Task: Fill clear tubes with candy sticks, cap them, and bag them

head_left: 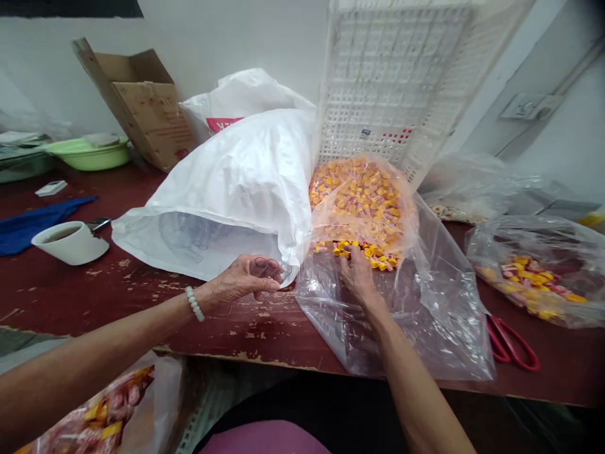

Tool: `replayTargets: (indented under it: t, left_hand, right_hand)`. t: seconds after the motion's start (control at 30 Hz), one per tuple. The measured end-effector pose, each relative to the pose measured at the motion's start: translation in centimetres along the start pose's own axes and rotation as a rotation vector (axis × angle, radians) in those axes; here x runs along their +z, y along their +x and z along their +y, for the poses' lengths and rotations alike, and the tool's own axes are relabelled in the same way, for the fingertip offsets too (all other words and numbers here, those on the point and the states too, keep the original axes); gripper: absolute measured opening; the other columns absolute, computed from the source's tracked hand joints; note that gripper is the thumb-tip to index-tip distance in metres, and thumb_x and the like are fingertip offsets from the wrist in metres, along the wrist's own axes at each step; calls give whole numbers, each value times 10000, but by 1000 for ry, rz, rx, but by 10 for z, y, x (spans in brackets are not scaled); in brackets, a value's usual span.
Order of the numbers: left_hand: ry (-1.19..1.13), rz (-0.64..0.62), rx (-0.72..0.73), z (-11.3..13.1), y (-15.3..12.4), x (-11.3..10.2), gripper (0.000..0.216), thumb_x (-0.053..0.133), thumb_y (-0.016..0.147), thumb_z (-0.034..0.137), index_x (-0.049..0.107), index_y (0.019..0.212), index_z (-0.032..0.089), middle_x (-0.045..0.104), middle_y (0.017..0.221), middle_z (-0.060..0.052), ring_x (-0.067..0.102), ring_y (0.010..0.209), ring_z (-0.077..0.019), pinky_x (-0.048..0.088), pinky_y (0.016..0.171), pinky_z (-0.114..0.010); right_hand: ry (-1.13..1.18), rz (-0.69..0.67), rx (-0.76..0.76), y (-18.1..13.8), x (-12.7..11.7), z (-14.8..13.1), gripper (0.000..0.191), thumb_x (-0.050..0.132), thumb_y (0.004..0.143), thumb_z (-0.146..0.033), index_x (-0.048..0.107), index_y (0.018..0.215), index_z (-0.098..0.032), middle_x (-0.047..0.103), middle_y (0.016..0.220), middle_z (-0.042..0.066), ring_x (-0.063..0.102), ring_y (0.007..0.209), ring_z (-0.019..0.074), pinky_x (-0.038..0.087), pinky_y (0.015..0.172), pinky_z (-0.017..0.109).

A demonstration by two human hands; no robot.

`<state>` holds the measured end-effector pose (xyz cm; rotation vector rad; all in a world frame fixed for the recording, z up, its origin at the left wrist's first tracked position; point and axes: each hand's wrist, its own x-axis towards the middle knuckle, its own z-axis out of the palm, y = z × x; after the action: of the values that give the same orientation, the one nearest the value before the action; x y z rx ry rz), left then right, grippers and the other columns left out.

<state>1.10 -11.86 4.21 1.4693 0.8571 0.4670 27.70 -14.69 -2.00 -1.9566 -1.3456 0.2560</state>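
My left hand [258, 276], with a pale bead bracelet [194, 304] at the wrist, is closed on a clear plastic piece [267, 267] with rounded rims. It is just in front of the open mouth of a white sack [236, 170]. My right hand [358, 277] reaches into the mouth of a clear plastic bag [425, 302]. Its fingers are bent and slightly apart, touching small yellow-and-pink pieces [375, 255]; the fingertips are partly hidden. More such pieces fill the bag behind, seen through orange-tinted film.
A white plastic crate [378, 94] stands behind the bag. To the right are red-handled scissors [513, 343] and another bag of pieces [543, 277]. A white cup [70, 243], blue cloth [38, 221], green basin [89, 154] and cardboard box [146, 113] are left. Wrapped pieces [108, 410] lie below the table edge.
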Motion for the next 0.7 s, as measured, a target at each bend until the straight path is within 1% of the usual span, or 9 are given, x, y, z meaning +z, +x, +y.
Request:
replayTargets:
  t: [0.1, 0.2, 0.27, 0.37, 0.43, 0.5, 0.57, 0.63, 0.7]
  left_hand:
    - [34, -48, 28, 5, -8, 12, 329, 754, 665, 304, 627, 920, 140, 646, 914, -60, 574, 706, -138, 446, 558, -224]
    - [36, -69, 36, 8, -16, 26, 345, 762, 657, 310, 647, 929, 132, 650, 879, -57, 567, 696, -138, 444, 578, -230]
    - [16, -76, 41, 11, -23, 37, 349, 770, 645, 296, 657, 930, 128, 649, 860, -55, 565, 702, -137, 442, 594, -229]
    - [-46, -81, 36, 16, -32, 48, 322, 767, 652, 284, 665, 918, 135, 639, 833, -41, 553, 673, -122, 435, 587, -222]
    - [-122, -73, 29, 18, -37, 52, 289, 772, 647, 270, 668, 879, 133, 629, 796, -31, 544, 638, -112, 430, 571, -219]
    - [-219, -70, 5, 19, -39, 55, 256, 780, 632, 236, 671, 834, 124, 624, 767, -29, 548, 629, -112, 428, 574, -219]
    - [-318, -89, -42, 18, -40, 58, 225, 777, 626, 208, 673, 804, 118, 623, 736, -29, 553, 621, -115, 426, 578, -223]
    - [-395, -119, -69, 18, -40, 61, 195, 775, 614, 183, 671, 763, 114, 616, 696, -25, 550, 604, -115, 429, 586, -232]
    - [-440, -145, -76, 18, -39, 63, 169, 771, 604, 163, 666, 725, 111, 610, 669, -21, 551, 601, -118, 439, 607, -245]
  right_hand:
    - [425, 25, -43, -35, -18, -35, 331, 424, 916, -381, 513, 1147, -161, 624, 888, 53, 589, 748, 143, 475, 665, 259]
    - [927, -17, -66, -72, -25, -68, 291, 558, 848, -411, 561, 1041, -193, 600, 822, 1, 546, 667, 98, 439, 587, 210]
    - [992, -63, -63, -90, -25, -79, 234, 603, 824, -372, 581, 975, -194, 601, 818, -8, 540, 676, 89, 433, 606, 207]
    - [866, -130, -109, -103, -28, -79, 196, 553, 862, -371, 593, 938, -195, 604, 776, -8, 547, 682, 103, 441, 645, 235]
    - [683, -147, -237, -106, -34, -74, 219, 547, 865, -389, 595, 966, -200, 624, 850, 15, 567, 756, 132, 457, 710, 277]
    - [495, -131, -433, -108, -39, -69, 360, 648, 783, -434, 569, 1048, -204, 620, 1027, 60, 567, 936, 191, 453, 837, 345]
    - [369, -98, -581, -111, -42, -67, 621, 757, 652, -465, 501, 1151, -199, 564, 1177, 106, 519, 1087, 247, 419, 933, 398]
    - [286, -55, -623, -114, -40, -67, 750, 784, 598, -466, 437, 1205, -193, 542, 1199, 128, 513, 1103, 269, 419, 936, 413]
    - [216, -7, -616, -117, -37, -68, 724, 763, 607, -442, 423, 1195, -192, 552, 1158, 126, 531, 1055, 270, 435, 897, 411]
